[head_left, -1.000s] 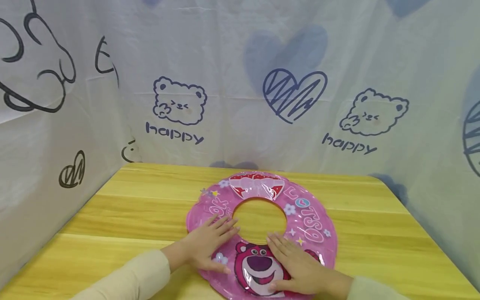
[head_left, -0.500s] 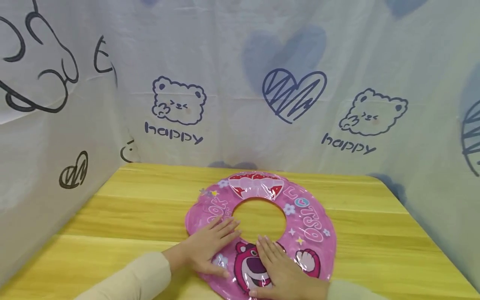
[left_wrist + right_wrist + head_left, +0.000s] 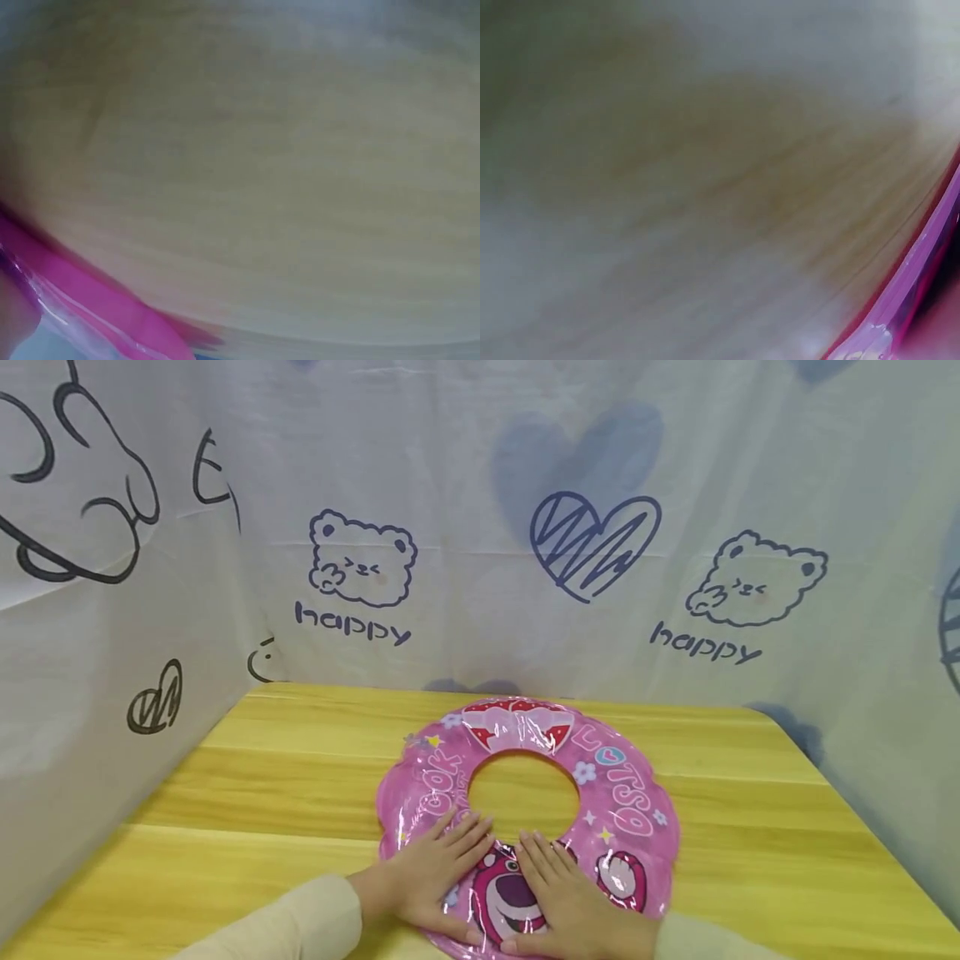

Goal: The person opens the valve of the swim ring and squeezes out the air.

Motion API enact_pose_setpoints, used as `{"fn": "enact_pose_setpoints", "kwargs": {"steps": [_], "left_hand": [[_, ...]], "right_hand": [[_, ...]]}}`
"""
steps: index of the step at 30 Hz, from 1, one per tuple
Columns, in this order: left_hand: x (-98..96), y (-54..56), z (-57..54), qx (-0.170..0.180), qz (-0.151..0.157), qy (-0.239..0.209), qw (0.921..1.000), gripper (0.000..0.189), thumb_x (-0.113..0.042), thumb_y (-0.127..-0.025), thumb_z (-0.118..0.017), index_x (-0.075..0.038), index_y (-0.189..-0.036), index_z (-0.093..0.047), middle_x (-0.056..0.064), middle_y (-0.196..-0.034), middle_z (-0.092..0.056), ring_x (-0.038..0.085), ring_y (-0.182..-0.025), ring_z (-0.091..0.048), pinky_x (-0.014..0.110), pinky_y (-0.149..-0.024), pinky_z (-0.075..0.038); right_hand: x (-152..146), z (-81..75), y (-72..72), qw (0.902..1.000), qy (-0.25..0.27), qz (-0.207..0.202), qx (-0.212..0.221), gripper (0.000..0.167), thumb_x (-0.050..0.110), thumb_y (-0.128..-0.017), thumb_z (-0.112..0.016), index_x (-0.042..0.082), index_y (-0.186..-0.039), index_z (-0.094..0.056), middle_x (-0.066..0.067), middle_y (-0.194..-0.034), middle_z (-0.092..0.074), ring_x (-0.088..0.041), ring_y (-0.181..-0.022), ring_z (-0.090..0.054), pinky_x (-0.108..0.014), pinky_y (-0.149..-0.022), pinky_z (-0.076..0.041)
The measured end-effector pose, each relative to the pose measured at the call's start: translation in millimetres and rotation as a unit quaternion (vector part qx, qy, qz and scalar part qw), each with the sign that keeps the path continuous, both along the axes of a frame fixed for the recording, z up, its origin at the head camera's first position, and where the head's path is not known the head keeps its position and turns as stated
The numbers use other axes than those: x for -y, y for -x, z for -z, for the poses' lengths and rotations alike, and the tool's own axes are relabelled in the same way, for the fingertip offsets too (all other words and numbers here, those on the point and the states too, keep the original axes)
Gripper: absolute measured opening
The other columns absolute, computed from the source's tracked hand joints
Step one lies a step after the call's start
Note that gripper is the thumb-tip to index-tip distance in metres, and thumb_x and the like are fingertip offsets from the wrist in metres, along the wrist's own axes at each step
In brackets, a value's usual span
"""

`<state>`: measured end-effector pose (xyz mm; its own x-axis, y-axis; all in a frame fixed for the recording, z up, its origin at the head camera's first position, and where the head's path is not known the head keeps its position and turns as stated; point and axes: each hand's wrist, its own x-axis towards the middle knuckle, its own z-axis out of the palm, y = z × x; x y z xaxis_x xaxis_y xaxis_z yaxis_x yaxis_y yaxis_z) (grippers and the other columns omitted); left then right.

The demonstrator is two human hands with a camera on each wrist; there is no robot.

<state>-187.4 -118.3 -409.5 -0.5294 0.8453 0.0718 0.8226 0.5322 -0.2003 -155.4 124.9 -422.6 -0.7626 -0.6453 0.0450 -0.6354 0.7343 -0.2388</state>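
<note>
A pink inflatable swim ring (image 3: 633, 777) with a cartoon bear face, flowers and lettering lies flat on the wooden table (image 3: 247, 802). My left hand (image 3: 438, 872) rests on its lower left part, fingers straight and spread toward the centre hole. Just right of it, my right hand (image 3: 570, 897) lies flat over the printed bear face, fingers straight and pointing up to the hole's edge. Part of the face shows between the two hands. The left wrist view catches only a strip of the pink ring (image 3: 97, 300) low at left; the right wrist view has its edge (image 3: 907, 277) at lower right.
A white cloth (image 3: 465, 477) printed with bears, hearts and the word "happy" hangs behind the table. More of this cloth (image 3: 67, 693) runs along the left side. Pale sleeves (image 3: 292, 918) cover both forearms.
My right hand has slid left across the bear face, uncovering the printed paw at right. My left hand has shifted slightly right and down, closer to the right one. The ring stays in place.
</note>
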Motion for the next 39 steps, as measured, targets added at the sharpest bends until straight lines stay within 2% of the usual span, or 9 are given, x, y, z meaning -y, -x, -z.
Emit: {"fn": "enact_pose_setpoints", "kwargs": {"steps": [6, 13, 15, 21, 25, 30, 33, 36, 39], "left_hand": [[1.6, -0.2, 6.7, 0.008, 0.000, -0.012, 0.9999, 0.100, -0.075, -0.077, -0.047, -0.002, -0.144, -0.030, 0.017, -0.152, -0.026, 0.032, -0.141, -0.024, 0.052, -0.111, -0.024], [9.1, 10.9, 12.5, 0.117, 0.013, -0.060, 0.9913, 0.097, -0.070, -0.081, -0.046, -0.003, -0.147, -0.020, 0.015, -0.155, -0.016, 0.031, -0.143, -0.017, 0.050, -0.115, -0.017], [13.8, 16.7, 12.3, 0.122, 0.027, -0.064, 0.9902, 0.095, -0.069, -0.082, -0.045, -0.004, -0.147, -0.020, 0.013, -0.155, -0.017, 0.030, -0.143, -0.017, 0.046, -0.115, -0.018], [26.3, 32.4, 13.8, 0.032, 0.057, -0.047, 0.9968, 0.090, -0.075, -0.083, -0.034, -0.013, -0.147, -0.027, 0.012, -0.154, -0.023, 0.030, -0.142, -0.021, 0.048, -0.114, -0.021], [33.7, 38.2, 15.6, 0.027, 0.041, -0.046, 0.9977, 0.088, -0.076, -0.082, -0.030, -0.018, -0.148, -0.026, 0.014, -0.154, -0.021, 0.032, -0.142, -0.020, 0.053, -0.113, -0.018], [35.6, 39.0, 15.1, 0.066, 0.035, -0.042, 0.9963, 0.092, -0.074, -0.083, -0.036, -0.011, -0.148, -0.022, 0.015, -0.154, -0.019, 0.032, -0.142, -0.019, 0.052, -0.114, -0.016], [34.2, 39.3, 13.3, 0.078, 0.023, -0.029, 0.9962, 0.098, -0.076, -0.082, -0.033, -0.005, -0.148, -0.019, 0.014, -0.155, -0.016, 0.030, -0.143, -0.017, 0.050, -0.115, -0.017], [33.1, 39.9, 11.5, 0.094, 0.012, -0.021, 0.9953, 0.102, -0.077, -0.081, -0.034, -0.002, -0.147, -0.018, 0.015, -0.156, -0.014, 0.029, -0.143, -0.016, 0.048, -0.115, -0.016], [32.1, 39.3, 11.0, 0.105, 0.005, -0.022, 0.9942, 0.101, -0.074, -0.080, -0.041, -0.002, -0.147, -0.018, 0.015, -0.156, -0.014, 0.029, -0.143, -0.016, 0.048, -0.115, -0.016]], "right_hand": [[0.5, 2.5, 1.2, 0.9994, -0.008, -0.002, -0.035, 0.105, 0.079, -0.077, -0.038, -0.001, -0.144, -0.026, -0.018, -0.152, -0.025, -0.033, -0.141, -0.022, -0.047, -0.112, -0.021], [0.6, 2.5, 3.1, 0.9996, -0.009, -0.012, -0.025, 0.105, 0.077, -0.078, -0.039, -0.003, -0.144, -0.024, -0.020, -0.152, -0.022, -0.035, -0.141, -0.019, -0.050, -0.112, -0.021], [0.7, 2.4, 3.2, 0.9998, -0.005, -0.013, -0.017, 0.104, 0.076, -0.079, -0.041, -0.003, -0.144, -0.024, -0.021, -0.153, -0.021, -0.035, -0.142, -0.018, -0.050, -0.112, -0.020], [-0.5, 2.4, 1.2, 0.9998, 0.012, -0.016, -0.006, 0.104, 0.074, -0.079, -0.044, -0.003, -0.145, -0.022, -0.022, -0.153, -0.020, -0.036, -0.142, -0.017, -0.036, -0.118, -0.003], [-0.3, 3.7, 0.5, 0.9996, 0.011, -0.025, -0.012, 0.103, 0.075, -0.080, -0.042, -0.003, -0.145, -0.022, -0.022, -0.152, -0.021, -0.037, -0.141, -0.018, -0.018, -0.113, 0.015], [0.0, 2.3, -0.3, 0.9993, -0.002, -0.027, -0.026, 0.104, 0.075, -0.079, -0.042, -0.004, -0.144, -0.023, -0.023, -0.152, -0.022, -0.037, -0.140, -0.021, -0.044, -0.116, -0.014], [0.4, 0.7, -0.1, 0.9997, -0.003, -0.021, -0.013, 0.104, 0.074, -0.079, -0.044, -0.003, -0.145, -0.022, -0.022, -0.152, -0.021, -0.036, -0.141, -0.019, -0.051, -0.112, -0.020], [0.0, 0.7, 0.8, 0.9999, 0.003, -0.016, 0.001, 0.104, 0.074, -0.079, -0.044, -0.003, -0.145, -0.021, -0.021, -0.153, -0.019, -0.035, -0.142, -0.016, -0.037, -0.117, 0.000], [-1.5, 1.0, 1.7, 0.9997, 0.008, -0.021, 0.000, 0.103, 0.074, -0.080, -0.044, -0.003, -0.145, -0.021, -0.022, -0.153, -0.019, -0.036, -0.142, -0.016, -0.018, -0.111, 0.018]]}}
